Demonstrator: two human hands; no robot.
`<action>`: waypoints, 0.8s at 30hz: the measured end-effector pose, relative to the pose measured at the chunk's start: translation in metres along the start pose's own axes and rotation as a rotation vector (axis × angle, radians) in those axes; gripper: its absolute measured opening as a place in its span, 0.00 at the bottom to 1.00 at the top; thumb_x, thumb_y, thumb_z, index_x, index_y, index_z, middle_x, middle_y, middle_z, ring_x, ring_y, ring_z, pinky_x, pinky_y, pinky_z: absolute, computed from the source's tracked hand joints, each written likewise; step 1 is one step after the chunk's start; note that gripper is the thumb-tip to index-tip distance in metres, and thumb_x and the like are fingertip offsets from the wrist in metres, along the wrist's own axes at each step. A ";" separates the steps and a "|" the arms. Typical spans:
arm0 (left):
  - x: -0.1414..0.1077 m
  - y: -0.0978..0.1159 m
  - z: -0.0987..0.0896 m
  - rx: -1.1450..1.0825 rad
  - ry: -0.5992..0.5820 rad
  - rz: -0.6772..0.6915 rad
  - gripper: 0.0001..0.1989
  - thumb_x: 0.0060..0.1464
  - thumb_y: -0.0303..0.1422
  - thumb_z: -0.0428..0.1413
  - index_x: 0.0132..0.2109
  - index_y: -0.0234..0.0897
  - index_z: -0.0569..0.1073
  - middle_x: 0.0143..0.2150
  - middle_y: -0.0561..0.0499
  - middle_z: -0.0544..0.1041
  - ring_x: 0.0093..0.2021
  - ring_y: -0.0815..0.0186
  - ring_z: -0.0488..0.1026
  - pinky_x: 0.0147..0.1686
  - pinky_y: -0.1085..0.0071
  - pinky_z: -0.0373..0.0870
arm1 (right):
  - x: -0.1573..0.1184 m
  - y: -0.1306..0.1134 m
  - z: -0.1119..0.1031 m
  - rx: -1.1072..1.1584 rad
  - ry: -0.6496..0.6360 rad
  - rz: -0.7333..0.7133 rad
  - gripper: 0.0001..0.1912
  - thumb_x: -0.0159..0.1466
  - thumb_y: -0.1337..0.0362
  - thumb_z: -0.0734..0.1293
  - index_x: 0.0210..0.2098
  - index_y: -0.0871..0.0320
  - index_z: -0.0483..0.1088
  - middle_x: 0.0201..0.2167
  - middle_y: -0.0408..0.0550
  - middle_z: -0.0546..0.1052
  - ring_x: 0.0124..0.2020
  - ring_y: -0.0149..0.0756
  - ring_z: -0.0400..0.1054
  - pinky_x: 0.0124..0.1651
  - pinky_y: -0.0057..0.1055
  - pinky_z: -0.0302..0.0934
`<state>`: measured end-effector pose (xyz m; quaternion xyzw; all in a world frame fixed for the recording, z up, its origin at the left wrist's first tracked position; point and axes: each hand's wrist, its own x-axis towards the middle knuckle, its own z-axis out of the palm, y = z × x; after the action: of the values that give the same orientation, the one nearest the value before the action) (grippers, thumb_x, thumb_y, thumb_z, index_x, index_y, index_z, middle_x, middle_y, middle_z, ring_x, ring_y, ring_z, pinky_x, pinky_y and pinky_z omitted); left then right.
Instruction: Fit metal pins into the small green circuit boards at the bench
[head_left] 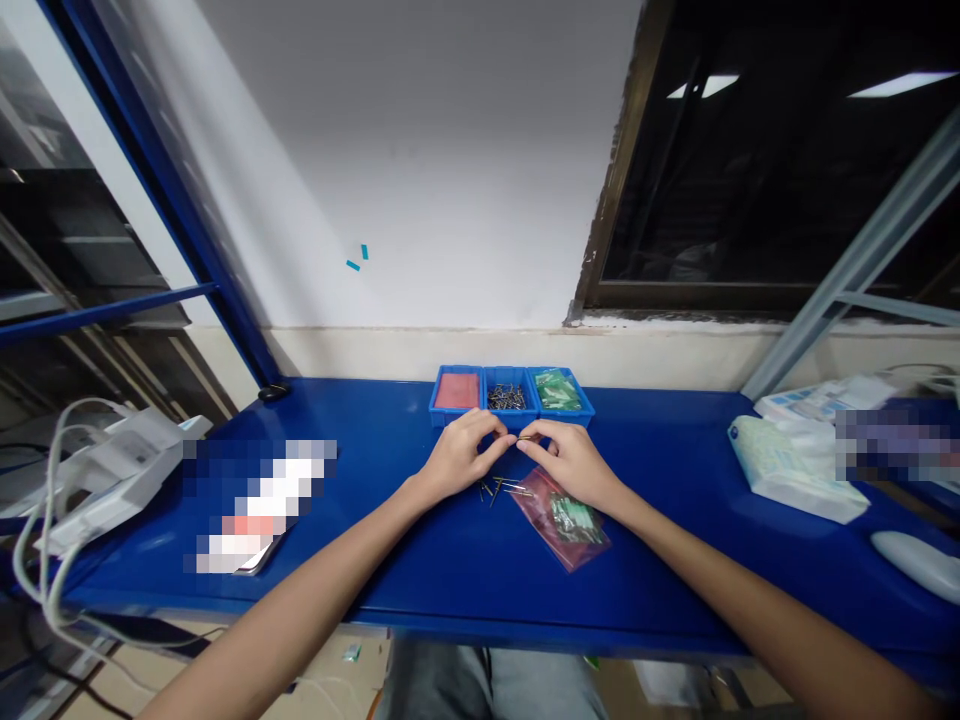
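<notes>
Over the table my left hand (463,452) and my right hand (568,457) meet fingertip to fingertip, both pinched closed. A slim brass-coloured piece, seemingly a screw (524,438), shows at my right fingertips. Whatever lies between my left fingertips is too small to make out. Just below the hands are several loose screws (493,490) on the blue tabletop. Partly beneath my right hand and wrist lies a pink plastic bag (568,552), with a clear packet of pale green and dark pieces (574,515) on or in it.
Behind the hands stand three joined blue bins: pink bags (457,390) left, screws (507,397) middle, green packets (556,390) right. A blurred-out flat object (262,510) and power strip (124,470) lie left. Tissues (799,465) and a white mouse (916,562) lie right.
</notes>
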<state>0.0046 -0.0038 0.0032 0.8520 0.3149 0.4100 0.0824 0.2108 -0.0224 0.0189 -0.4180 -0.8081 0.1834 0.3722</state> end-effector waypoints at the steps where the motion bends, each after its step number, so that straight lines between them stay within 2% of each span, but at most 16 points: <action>1: 0.000 0.000 0.000 0.012 -0.016 0.016 0.10 0.66 0.36 0.53 0.38 0.35 0.73 0.35 0.48 0.77 0.36 0.65 0.71 0.40 0.69 0.67 | 0.000 0.001 0.000 -0.010 0.011 -0.010 0.08 0.67 0.63 0.65 0.35 0.57 0.75 0.34 0.45 0.80 0.31 0.34 0.71 0.38 0.30 0.62; 6: -0.001 -0.003 0.001 0.006 -0.080 0.081 0.09 0.68 0.34 0.51 0.44 0.36 0.74 0.40 0.47 0.78 0.42 0.63 0.73 0.45 0.67 0.70 | -0.002 0.004 0.000 -0.041 0.006 -0.039 0.07 0.67 0.64 0.64 0.35 0.56 0.75 0.35 0.45 0.80 0.35 0.36 0.72 0.41 0.31 0.62; 9: -0.001 -0.003 0.003 -0.023 -0.087 0.070 0.09 0.67 0.33 0.51 0.49 0.36 0.73 0.43 0.46 0.78 0.43 0.63 0.75 0.46 0.66 0.72 | -0.003 0.002 0.000 -0.045 0.028 -0.045 0.08 0.67 0.64 0.64 0.35 0.56 0.75 0.36 0.46 0.81 0.37 0.37 0.73 0.43 0.32 0.63; 13: -0.001 -0.001 0.003 -0.004 -0.090 0.051 0.19 0.67 0.32 0.51 0.63 0.37 0.65 0.46 0.45 0.78 0.42 0.64 0.75 0.46 0.65 0.73 | -0.004 0.000 -0.001 -0.037 0.062 -0.029 0.07 0.66 0.63 0.66 0.34 0.56 0.75 0.33 0.45 0.80 0.34 0.36 0.73 0.42 0.32 0.63; 15: 0.000 -0.001 0.003 0.022 -0.070 0.055 0.21 0.67 0.30 0.50 0.65 0.37 0.62 0.48 0.44 0.78 0.42 0.63 0.75 0.46 0.64 0.73 | -0.004 0.001 -0.001 -0.030 0.070 -0.024 0.06 0.65 0.64 0.67 0.33 0.57 0.75 0.31 0.44 0.80 0.32 0.35 0.72 0.41 0.31 0.64; 19: 0.001 -0.003 0.001 -0.029 -0.051 0.016 0.18 0.66 0.29 0.50 0.61 0.38 0.69 0.49 0.45 0.79 0.43 0.63 0.75 0.46 0.65 0.72 | -0.002 0.003 -0.002 -0.070 0.062 -0.030 0.05 0.66 0.66 0.66 0.33 0.57 0.75 0.32 0.45 0.79 0.34 0.35 0.73 0.41 0.31 0.63; 24: 0.001 0.000 0.002 -0.154 -0.067 -0.155 0.14 0.63 0.33 0.53 0.54 0.36 0.70 0.37 0.50 0.79 0.30 0.69 0.73 0.33 0.73 0.69 | -0.003 0.002 -0.002 -0.121 -0.006 -0.053 0.06 0.67 0.66 0.66 0.34 0.56 0.75 0.34 0.46 0.80 0.37 0.37 0.73 0.44 0.33 0.62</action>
<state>0.0068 -0.0030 0.0029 0.8297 0.3444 0.3965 0.1894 0.2143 -0.0236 0.0175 -0.4176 -0.8297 0.1253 0.3485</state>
